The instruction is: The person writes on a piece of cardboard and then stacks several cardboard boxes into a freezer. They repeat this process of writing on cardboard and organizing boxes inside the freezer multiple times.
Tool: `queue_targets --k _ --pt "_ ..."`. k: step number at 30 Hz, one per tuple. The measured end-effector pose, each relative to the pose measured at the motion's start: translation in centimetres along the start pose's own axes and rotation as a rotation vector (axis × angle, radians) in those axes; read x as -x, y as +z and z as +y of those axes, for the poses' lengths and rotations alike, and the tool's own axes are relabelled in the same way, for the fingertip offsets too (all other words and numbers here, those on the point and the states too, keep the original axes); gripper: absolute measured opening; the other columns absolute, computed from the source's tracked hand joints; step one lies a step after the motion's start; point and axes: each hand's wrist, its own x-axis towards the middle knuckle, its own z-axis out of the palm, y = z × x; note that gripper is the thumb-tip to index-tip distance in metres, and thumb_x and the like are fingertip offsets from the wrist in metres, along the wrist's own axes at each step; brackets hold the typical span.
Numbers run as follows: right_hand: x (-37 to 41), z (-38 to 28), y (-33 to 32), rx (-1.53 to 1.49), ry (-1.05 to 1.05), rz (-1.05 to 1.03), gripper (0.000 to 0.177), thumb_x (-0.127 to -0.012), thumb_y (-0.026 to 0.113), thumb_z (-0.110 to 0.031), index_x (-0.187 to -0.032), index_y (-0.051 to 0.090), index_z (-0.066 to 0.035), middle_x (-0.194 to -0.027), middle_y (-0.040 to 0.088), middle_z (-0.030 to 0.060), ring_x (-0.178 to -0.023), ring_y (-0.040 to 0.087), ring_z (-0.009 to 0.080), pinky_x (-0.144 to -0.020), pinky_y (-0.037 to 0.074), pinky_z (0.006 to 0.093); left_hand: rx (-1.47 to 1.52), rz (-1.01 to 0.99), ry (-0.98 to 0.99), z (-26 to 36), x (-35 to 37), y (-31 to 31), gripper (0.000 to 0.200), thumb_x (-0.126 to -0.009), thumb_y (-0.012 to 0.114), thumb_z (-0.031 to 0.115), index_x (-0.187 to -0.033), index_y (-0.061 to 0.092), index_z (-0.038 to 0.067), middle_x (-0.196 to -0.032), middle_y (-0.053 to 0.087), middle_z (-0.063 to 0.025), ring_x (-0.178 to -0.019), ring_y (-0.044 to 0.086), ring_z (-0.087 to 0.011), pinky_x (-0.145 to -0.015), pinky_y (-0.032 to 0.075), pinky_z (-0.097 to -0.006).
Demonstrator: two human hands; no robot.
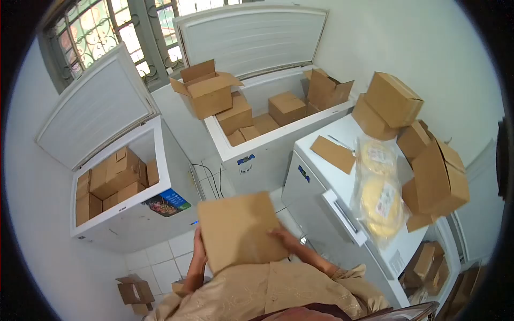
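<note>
A plain brown cardboard box [241, 230] is held up in front of my body, clear of the floor. My left hand [199, 247] grips its left side, with most of the fingers hidden. On the right side, my right hand [286, 241] presses against the box, the fingertips reaching onto its near face. Behind the held box stands an open chest freezer [278, 134] with several cardboard boxes in it. To my left is another open chest freezer [166, 176], also stacked with boxes.
An open-flapped box [211, 101] perches on the middle freezer's left corner. The closed white freezer [316, 166] at right carries clear packs of pale yellow food [380, 198], a cardboard piece [333, 154], a thin pen-like tool [338, 141] and boxes [436, 176]. Cables [213, 179] run down between freezers.
</note>
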Motion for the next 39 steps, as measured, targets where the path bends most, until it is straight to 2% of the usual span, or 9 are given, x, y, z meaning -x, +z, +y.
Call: queue_targets --k 8,13,20,24,31,33,34,36,39 --pt "-9.7 -16.5 -9.5 -0.202 -0.131 0.401 0.057 -0.079 0.063 -0.019 -0.13 0.043 -0.003 -0.111 0.058 0.0103 -0.103 0.056 0.0205 -0.086 0.048 0.0347 -0.277 -0.199 -0.218 9.8 -23.6 22.1 0.065 -0.095 0.033 0.055 -0.137 0.037 0.005 -0.132 0.048 -0.007 -0.119 0.046 -0.0181 -0.102 0.035 -0.0318" --pt "-17.5 -29.2 -14.4 -0.163 -0.191 0.396 0.05 -0.082 0.06 -0.021 -0.126 0.047 -0.001 -0.109 0.059 0.0086 -0.097 0.059 0.0181 -0.082 0.05 0.0326 -0.172 -0.487 -0.208 11.8 -36.3 32.0 0.066 -0.095 0.032 0.056 -0.139 0.034 0.007 -0.134 0.044 -0.0067 -0.121 0.043 -0.019 -0.103 0.033 -0.0334" --pt "-39.0 -42.4 -25.7 0.082 -0.237 0.341 0.063 -0.086 0.062 -0.042 -0.13 0.045 0.0 -0.116 0.058 0.0108 -0.1 0.059 0.0192 -0.086 0.048 0.0312 -0.304 -0.33 0.181 12.8 -58.8 39.9 0.071 -0.094 0.037 0.054 -0.143 0.027 0.004 -0.144 0.033 -0.0117 -0.129 0.034 -0.0242 -0.108 0.026 -0.0354" --pt "-52.5 -44.1 -30.2 0.234 -0.276 0.586 0.066 -0.083 0.065 -0.048 -0.126 0.051 0.001 -0.116 0.059 0.0126 -0.099 0.06 0.0228 -0.087 0.045 0.0351 -0.744 0.143 0.502 13.1 -66.8 42.5 0.075 -0.094 0.041 0.048 -0.145 0.017 -0.002 -0.15 0.021 -0.0201 -0.137 0.022 -0.0287 -0.111 0.016 -0.0356" --pt "-71.7 -36.2 -38.7 0.458 -0.253 0.453 0.075 -0.08 0.066 -0.05 -0.128 0.047 0.004 -0.117 0.059 0.0174 -0.104 0.058 0.03 -0.09 0.044 0.0387 -0.847 0.071 0.268 6.8 -79.3 40.4 0.079 -0.091 0.047 0.042 -0.147 0.008 0.001 -0.149 0.02 -0.023 -0.138 0.017 -0.0327 -0.112 0.014 -0.0397" --pt "-73.1 -33.6 -37.0 0.774 -0.209 0.59 0.062 -0.085 0.06 -0.047 -0.124 0.053 0.002 -0.112 0.061 0.0223 -0.108 0.057 0.0317 -0.09 0.043 0.0405 -0.708 -0.07 -0.27 5.8 -79.6 41.0 0.094 -0.084 0.06 0.037 -0.147 -0.002 0.006 -0.149 0.013 -0.0256 -0.139 0.01 -0.0369 -0.112 0.013 -0.0418" --pt "-74.2 -32.5 -36.8 0.768 -0.199 0.593 0.062 -0.085 0.06 -0.047 -0.124 0.053 0.002 -0.112 0.061 0.0223 -0.108 0.057 0.0317 -0.09 0.043 0.0405 -0.713 -0.069 -0.281 4.2 -80.7 39.9 0.094 -0.084 0.06 0.037 -0.147 -0.002 0.006 -0.149 0.013 -0.0256 -0.139 0.01 -0.0369 -0.112 0.013 -0.0418" --pt "-76.5 -30.5 -36.8 0.859 0.083 0.591 0.066 -0.088 0.053 -0.05 -0.13 0.047 0.001 -0.124 0.054 0.0244 -0.115 0.053 0.0328 -0.096 0.041 0.0407 -1.635 -0.096 -0.094 0.6 -82.9 36.6 0.112 -0.074 0.072 0.037 -0.147 -0.008 0.011 -0.151 0.006 -0.0261 -0.14 0.005 -0.0396 -0.113 0.012 -0.0455" --pt "-77.9 -28.7 -38.0 0.699 -0.009 0.575 0.07 -0.088 0.05 -0.054 -0.133 0.044 0.0 -0.13 0.05 0.0232 -0.118 0.051 0.0329 -0.1 0.037 0.0394 -1.591 -0.049 -0.169 -1.2 -82.7 35.7 0.122 -0.065 0.078 0.043 -0.148 -0.006 0.014 -0.151 0.001 -0.0268 -0.14 0.001 -0.0421 -0.112 0.01 -0.051"
